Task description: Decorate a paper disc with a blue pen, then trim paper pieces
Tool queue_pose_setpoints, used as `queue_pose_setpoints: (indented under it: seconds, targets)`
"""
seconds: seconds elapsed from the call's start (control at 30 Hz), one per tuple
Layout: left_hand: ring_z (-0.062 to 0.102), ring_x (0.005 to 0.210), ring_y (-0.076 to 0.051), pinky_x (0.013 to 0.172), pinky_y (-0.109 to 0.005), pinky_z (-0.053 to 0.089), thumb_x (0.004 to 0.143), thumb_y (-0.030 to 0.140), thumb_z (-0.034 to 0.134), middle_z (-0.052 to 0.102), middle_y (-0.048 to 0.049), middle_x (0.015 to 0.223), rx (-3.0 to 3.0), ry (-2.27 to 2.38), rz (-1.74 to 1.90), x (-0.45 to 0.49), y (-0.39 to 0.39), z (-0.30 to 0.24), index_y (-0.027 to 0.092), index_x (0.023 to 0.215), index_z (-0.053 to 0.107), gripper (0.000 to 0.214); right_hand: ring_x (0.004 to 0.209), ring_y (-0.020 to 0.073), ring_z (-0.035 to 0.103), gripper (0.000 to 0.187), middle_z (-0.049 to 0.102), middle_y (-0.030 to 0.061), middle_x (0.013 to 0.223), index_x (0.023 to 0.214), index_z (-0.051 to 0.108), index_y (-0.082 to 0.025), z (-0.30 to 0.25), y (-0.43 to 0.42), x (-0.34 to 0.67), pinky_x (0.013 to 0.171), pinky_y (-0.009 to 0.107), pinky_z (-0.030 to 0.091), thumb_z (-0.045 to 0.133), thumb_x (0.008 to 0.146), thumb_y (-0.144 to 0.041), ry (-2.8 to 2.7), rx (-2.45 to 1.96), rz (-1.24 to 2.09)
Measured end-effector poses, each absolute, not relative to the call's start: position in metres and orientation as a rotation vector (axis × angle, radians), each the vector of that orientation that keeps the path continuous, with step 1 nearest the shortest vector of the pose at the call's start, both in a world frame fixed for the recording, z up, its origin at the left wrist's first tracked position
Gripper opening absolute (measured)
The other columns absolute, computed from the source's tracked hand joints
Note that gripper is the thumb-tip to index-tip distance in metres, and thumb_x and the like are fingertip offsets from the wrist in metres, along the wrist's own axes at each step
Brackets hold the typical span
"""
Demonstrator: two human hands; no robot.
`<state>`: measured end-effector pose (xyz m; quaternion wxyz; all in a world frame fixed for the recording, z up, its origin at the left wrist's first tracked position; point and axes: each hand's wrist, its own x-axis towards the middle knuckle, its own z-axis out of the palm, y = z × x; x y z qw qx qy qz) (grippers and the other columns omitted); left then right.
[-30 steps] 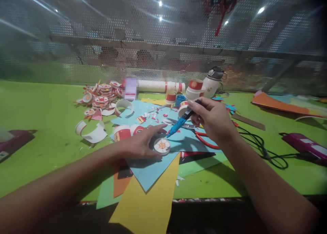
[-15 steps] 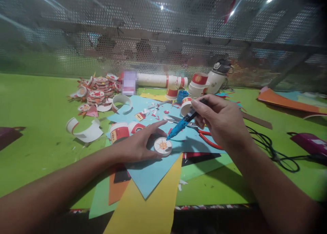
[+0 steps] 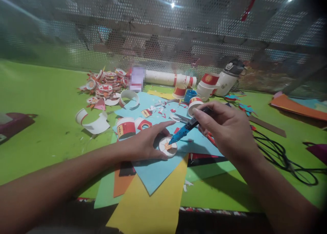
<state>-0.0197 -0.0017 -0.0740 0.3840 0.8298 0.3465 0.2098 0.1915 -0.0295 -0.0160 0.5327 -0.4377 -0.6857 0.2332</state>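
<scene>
Between the thumb and fingers of my left hand (image 3: 146, 144) is a round white paper cup base (image 3: 173, 151) with an orange pattern in its centre and thin dark lines around it. My right hand (image 3: 224, 125) grips a black and blue pen (image 3: 185, 128), slanted down to the left. The pen's blue tip is over the base's pattern; whether it touches, I cannot tell. Light blue paper (image 3: 150, 174) lies beneath the left hand. Scissors (image 3: 182, 119) with red handles lie behind the pen, partly hidden by my right hand.
Decorated discs (image 3: 105, 87) are piled at the back left. Cut cup rings (image 3: 93, 123) and a red-and-white cup (image 3: 125, 128) lie left of centre. A blue paint pot (image 3: 190, 96), stacked cups (image 3: 208, 84) and a bottle (image 3: 227, 79) stand behind. A black cord (image 3: 278, 155) curls at right.
The pen tip has shifted from the base's upper right edge towards its centre pattern. My left hand keeps its hold. The whole view has shifted and tilted slightly.
</scene>
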Motion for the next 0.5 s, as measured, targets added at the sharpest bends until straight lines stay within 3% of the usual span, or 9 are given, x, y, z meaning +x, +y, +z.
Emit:
queue_pose_setpoints:
  seconds: [0.17, 0.5]
  targets:
    - [0.057, 0.113, -0.027, 0.095, -0.042, 0.048, 0.066, 0.032, 0.081, 0.057, -0.0081, 0.129, 2.153, 0.879, 0.561, -0.021, 0.0, -0.081, 0.031, 0.148, 0.029, 0.097, 0.047, 0.0092, 0.047, 0.009, 0.057, -0.0029, 0.063, 0.076, 0.064, -0.023, -0.022, -0.038, 0.183, 0.043, 0.025, 0.037, 0.066, 0.084, -0.026, -1.703, -1.056, 0.404]
    - [0.06, 0.106, -0.025, 0.089, -0.038, 0.049, 0.065, 0.033, 0.081, 0.061, -0.0065, 0.12, 2.134, 0.908, 0.55, -0.02, -0.001, -0.079, 0.03, 0.149, 0.027, 0.1, 0.046, 0.0079, 0.048, 0.01, 0.054, -0.0048, 0.06, 0.077, 0.062, -0.022, -0.029, -0.039, 0.18, 0.043, 0.023, 0.038, 0.066, 0.085, -0.026, -1.735, -1.06, 0.311]
